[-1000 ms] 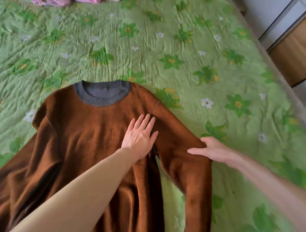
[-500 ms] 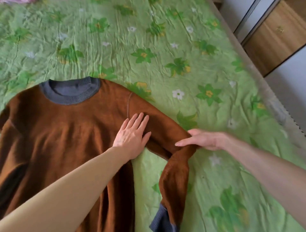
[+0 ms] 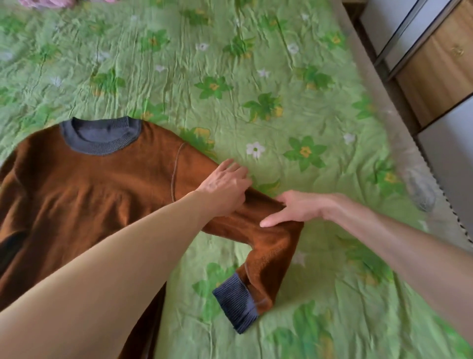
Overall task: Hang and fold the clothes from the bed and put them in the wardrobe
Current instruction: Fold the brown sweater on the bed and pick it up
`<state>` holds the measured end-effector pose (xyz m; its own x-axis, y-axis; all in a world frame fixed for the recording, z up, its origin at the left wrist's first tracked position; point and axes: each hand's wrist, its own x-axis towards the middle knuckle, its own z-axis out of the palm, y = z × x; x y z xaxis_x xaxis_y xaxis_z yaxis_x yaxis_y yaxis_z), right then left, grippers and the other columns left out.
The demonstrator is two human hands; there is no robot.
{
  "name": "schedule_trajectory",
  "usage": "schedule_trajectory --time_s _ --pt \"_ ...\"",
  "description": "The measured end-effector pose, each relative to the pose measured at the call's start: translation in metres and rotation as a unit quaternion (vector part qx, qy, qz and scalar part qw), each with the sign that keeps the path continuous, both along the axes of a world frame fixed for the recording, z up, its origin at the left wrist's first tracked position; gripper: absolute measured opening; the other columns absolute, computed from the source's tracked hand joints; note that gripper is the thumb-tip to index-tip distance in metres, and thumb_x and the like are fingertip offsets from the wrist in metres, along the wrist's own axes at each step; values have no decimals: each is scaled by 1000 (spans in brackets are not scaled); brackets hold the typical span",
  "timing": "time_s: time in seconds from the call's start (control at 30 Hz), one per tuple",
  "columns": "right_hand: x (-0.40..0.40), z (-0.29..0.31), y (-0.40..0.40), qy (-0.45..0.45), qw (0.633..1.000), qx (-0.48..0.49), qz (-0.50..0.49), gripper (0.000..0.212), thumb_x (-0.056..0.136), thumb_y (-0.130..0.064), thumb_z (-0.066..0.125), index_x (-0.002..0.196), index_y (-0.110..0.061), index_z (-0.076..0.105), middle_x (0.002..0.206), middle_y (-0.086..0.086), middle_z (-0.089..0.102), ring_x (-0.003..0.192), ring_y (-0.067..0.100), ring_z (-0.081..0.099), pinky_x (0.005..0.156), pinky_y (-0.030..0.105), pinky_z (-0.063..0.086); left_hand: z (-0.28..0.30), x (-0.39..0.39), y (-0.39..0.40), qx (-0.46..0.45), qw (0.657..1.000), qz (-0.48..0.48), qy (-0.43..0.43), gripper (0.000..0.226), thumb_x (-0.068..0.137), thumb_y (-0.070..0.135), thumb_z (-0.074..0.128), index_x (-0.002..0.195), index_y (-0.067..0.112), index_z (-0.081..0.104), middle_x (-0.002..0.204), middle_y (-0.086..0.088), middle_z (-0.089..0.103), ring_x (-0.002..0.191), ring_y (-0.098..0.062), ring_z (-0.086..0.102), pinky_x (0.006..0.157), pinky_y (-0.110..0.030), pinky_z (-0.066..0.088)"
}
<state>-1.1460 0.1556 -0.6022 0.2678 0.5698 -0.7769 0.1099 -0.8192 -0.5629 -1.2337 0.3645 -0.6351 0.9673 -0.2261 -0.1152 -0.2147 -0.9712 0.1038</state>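
Brown sweater (image 3: 84, 194) lay flat, front side up, on the bed (image 3: 230, 64), toward the left of the view, grey ribbed collar (image 3: 99, 138) pointing to the far side. Its sleeve (image 3: 258, 230) ran out to the right from the shoulder seam, bent at the elbow, then dropped back toward the camera, ending in a dark blue ribbed cuff (image 3: 235, 305) lying on the sheet. Left hand (image 3: 225, 187) rested on the upper sleeve just past the seam, fingers bent down onto the fabric; whether it pinched cloth or only pressed, could not tell. Right hand (image 3: 297, 208) lay flat, fingers straight, on the sleeve at the bend, holding nothing, thumb toward the far edge. Both hands were near each other, not touching. Left forearm crossed over the sweater body and hid its lower right part. Sweater's left side ran out of view. Bed cover was green, crumpled, with flower print. Pink cloth (image 3: 48, 3) sat at the far left edge of the bed, mostly cut off. Beyond the bed's right edge stood a wooden cabinet front (image 3: 440, 66) with white panels (image 3: 453, 153) beside it. A grey blurred patch (image 3: 419, 189) lay on the bed's right border, unclear what.
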Motion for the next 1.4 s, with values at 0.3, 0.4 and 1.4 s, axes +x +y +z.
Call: schedule_trajectory --time_s 0.3,0.4,1.4 --pt "30 10 -63 -12 988 105 -112 53 76 -47 87 117 -16 75 110 -1 77 110 12 69 111 35 43 -6 7 -13 15 989 141 -43 30 82 -1 66 112 3 62 114 -16 53 104 -38 53 97 -48 42" --pt "41 21 -76 -14 981 143 -128 42 77 -44 84 97 -9 71 101 10 78 94 18 72 93 37 50 -7 11 -23 17 981 186 -47 33 86 -3 59 119 4 58 120 -15 51 109 -36 50 100 -47 39" --pt "46 -41 -208 109 882 68 -453 20 105 -15 51 91 -6 64 56 9 62 37 16 52 33 15 35 -59 -22 -141 -175 976 127 -38 62 111 51 23 159 16 41 162 -5 46 153 -26 36 125 -48 30"
